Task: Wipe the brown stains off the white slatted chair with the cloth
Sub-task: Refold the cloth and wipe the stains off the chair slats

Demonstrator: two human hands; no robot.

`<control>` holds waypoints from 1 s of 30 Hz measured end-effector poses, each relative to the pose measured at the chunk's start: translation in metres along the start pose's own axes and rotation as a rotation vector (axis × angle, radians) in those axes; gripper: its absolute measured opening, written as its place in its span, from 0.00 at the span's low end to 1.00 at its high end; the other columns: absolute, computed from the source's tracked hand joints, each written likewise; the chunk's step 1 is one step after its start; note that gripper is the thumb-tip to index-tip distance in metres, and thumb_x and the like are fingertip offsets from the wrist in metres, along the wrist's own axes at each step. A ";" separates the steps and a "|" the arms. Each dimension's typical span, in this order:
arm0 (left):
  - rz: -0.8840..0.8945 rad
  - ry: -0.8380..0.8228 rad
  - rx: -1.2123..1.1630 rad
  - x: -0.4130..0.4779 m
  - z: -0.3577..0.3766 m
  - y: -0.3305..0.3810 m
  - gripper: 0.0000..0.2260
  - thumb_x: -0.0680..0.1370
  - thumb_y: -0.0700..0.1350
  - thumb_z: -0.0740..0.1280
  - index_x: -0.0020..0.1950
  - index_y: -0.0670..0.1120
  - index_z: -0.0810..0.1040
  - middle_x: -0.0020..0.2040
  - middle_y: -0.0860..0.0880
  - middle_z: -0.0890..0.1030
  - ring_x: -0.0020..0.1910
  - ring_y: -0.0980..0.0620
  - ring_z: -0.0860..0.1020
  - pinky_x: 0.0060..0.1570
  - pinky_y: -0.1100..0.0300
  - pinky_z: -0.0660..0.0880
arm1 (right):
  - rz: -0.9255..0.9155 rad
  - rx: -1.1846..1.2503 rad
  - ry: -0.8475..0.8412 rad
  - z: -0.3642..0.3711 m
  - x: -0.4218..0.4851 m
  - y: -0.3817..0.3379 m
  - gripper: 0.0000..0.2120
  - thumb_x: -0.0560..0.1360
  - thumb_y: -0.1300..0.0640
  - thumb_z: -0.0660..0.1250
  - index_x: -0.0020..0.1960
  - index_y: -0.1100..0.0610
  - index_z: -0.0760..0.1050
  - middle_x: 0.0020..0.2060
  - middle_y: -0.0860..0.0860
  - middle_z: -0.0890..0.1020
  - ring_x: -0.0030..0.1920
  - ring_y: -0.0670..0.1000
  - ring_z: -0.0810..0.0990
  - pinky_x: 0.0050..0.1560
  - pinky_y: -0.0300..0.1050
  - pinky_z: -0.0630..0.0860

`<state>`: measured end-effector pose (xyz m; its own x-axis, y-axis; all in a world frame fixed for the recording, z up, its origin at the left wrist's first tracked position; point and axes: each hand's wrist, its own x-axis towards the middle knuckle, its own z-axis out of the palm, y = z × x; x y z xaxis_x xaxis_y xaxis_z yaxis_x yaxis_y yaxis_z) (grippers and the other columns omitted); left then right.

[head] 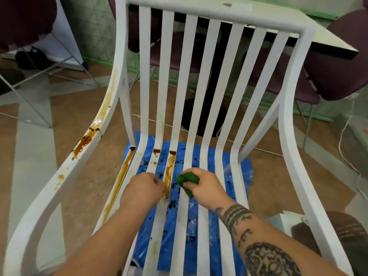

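1. We are pinching the bunched green cloth [188,180] in our right hand [206,186], low over the seat of the white slatted chair [217,76].
2. Our left hand [142,189] is resting on the slats with curled fingers; we cannot tell whether it is gripping one.
3. The brown streak [169,172] is lying between our hands, running along its slat away from us. The cloth hand is nearer, just to its right.
4. The armrest stains [85,140] are sitting well apart, farther left.

No readable text, label, brand or number is showing on the white slatted plastic chair [145,76] or surroundings.
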<state>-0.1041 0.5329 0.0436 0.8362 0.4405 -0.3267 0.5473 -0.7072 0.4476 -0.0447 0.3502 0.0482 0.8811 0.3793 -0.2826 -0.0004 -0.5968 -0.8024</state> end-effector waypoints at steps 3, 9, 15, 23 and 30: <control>0.015 0.043 -0.130 0.031 -0.004 0.012 0.12 0.81 0.52 0.62 0.59 0.53 0.82 0.42 0.48 0.83 0.35 0.49 0.81 0.30 0.61 0.72 | -0.051 0.063 0.131 -0.013 0.053 -0.009 0.11 0.79 0.59 0.70 0.58 0.48 0.79 0.51 0.48 0.81 0.53 0.51 0.80 0.57 0.50 0.80; 0.037 0.067 -0.232 0.075 0.001 0.031 0.13 0.81 0.50 0.63 0.64 0.54 0.80 0.40 0.52 0.83 0.30 0.52 0.81 0.32 0.56 0.81 | -0.294 -0.293 0.355 -0.029 0.144 -0.007 0.21 0.76 0.71 0.64 0.63 0.52 0.79 0.59 0.49 0.79 0.60 0.54 0.68 0.63 0.46 0.69; 0.057 0.121 -0.302 0.097 0.014 0.034 0.12 0.82 0.53 0.62 0.63 0.54 0.80 0.36 0.53 0.82 0.31 0.53 0.80 0.33 0.54 0.82 | -0.430 -0.511 0.385 -0.022 0.172 0.026 0.27 0.68 0.76 0.63 0.59 0.53 0.82 0.55 0.48 0.80 0.53 0.54 0.67 0.55 0.46 0.68; 0.036 0.159 -0.343 0.088 0.020 0.024 0.16 0.83 0.59 0.58 0.62 0.55 0.79 0.37 0.52 0.82 0.34 0.53 0.80 0.35 0.55 0.80 | -0.020 -0.201 -0.151 -0.030 0.140 0.030 0.12 0.78 0.62 0.69 0.58 0.48 0.81 0.52 0.46 0.82 0.53 0.49 0.80 0.51 0.41 0.78; 0.007 0.164 -0.359 0.083 0.020 0.017 0.15 0.83 0.59 0.58 0.59 0.55 0.80 0.38 0.53 0.83 0.36 0.53 0.81 0.38 0.53 0.81 | -0.170 -0.199 0.139 -0.029 0.156 0.025 0.15 0.78 0.67 0.67 0.58 0.50 0.81 0.55 0.49 0.81 0.55 0.50 0.79 0.55 0.42 0.77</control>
<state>-0.0260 0.5466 0.0069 0.8181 0.5397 -0.1985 0.4948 -0.4848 0.7212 0.1063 0.3739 -0.0002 0.9167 0.3939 -0.0670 0.2339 -0.6650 -0.7093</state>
